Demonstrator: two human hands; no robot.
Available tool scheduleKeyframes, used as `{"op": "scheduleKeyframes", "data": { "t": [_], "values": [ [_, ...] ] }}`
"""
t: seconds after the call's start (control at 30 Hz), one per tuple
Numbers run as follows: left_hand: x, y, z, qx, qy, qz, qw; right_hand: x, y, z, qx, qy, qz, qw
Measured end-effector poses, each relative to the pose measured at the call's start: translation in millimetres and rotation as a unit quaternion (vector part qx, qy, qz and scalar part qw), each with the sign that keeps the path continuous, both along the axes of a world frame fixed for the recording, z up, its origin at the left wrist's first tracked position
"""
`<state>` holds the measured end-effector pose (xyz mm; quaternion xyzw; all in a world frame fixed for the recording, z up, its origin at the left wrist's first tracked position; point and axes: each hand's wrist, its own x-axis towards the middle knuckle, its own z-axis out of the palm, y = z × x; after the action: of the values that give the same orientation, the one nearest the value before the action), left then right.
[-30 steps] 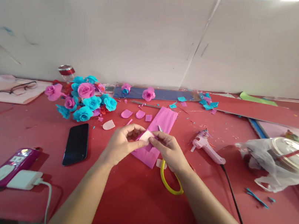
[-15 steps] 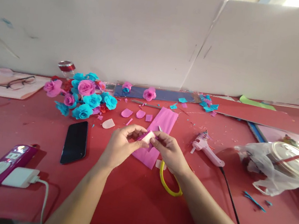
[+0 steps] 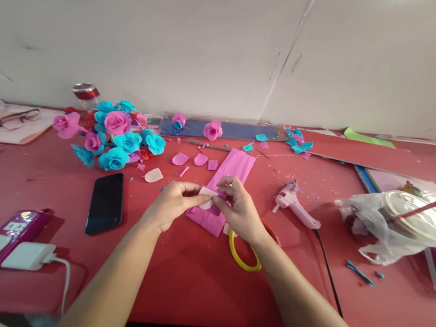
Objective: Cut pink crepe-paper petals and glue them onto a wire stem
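Between the fingertips of both hands is a small pale paper piece (image 3: 206, 197), above a folded pink crepe paper strip (image 3: 237, 165). My left hand (image 3: 171, 204) pinches its left side, thumb in front. On the right side, my right hand (image 3: 239, 209) pinches it between thumb and fingers. Whether pink paper lies behind the pale piece is hard to see. Scissors with a yellow handle (image 3: 243, 263) lie partly under my right hand, their blades hidden. Cut pink petals (image 3: 180, 159) and a pale petal-shaped piece (image 3: 154, 176) lie beyond my left hand.
Left are a paper flower bunch (image 3: 128, 142), a phone (image 3: 106, 204) and a purple power strip (image 3: 12, 236) with a charger (image 3: 29, 255). Right are a pink glue gun (image 3: 297, 208) with its cord and a bagged, lidded container (image 3: 419, 215). A white board (image 3: 158, 40) stands behind.
My hands have turned the pale piece flatter, and my right fingers have lifted and shifted over it. The whole view has moved slightly, so the table things sit a little further left.
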<state>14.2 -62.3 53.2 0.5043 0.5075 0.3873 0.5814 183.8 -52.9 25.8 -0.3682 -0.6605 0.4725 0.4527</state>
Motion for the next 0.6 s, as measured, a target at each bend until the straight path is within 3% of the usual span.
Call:
{"op": "scheduleKeyframes", "data": {
  "t": [0.07, 0.13, 0.23, 0.33, 0.5, 0.6],
  "values": [
    [-2.5, 4.2, -5.0, -0.016, -0.013, 0.019, 1.0, 3.5, -0.9, 7.6, 0.011, -0.049, -0.011, 0.999],
    [-5.2, 9.1, -10.2, -0.025, -0.032, 0.064, 0.997, 14.1, -7.3, 21.0, 0.032, -0.161, -0.036, 0.986],
    [-8.5, 15.8, -15.4, -0.057, -0.092, 0.146, 0.983, 39.8, -30.9, 38.1, 0.062, -0.387, -0.051, 0.919],
    [-10.5, 20.7, -15.6, -0.124, -0.212, 0.199, 0.949, 62.4, -60.8, 33.8, 0.005, -0.505, -0.066, 0.861],
    [-11.3, 25.9, -12.2, -0.246, -0.356, 0.248, 0.867, 72.9, -76.1, -0.8, -0.001, -0.497, -0.096, 0.862],
    [-11.2, 27.0, -12.4, -0.245, -0.357, 0.289, 0.854, 75.4, -68.9, -7.5, -0.047, -0.445, -0.128, 0.885]
  ]
}}
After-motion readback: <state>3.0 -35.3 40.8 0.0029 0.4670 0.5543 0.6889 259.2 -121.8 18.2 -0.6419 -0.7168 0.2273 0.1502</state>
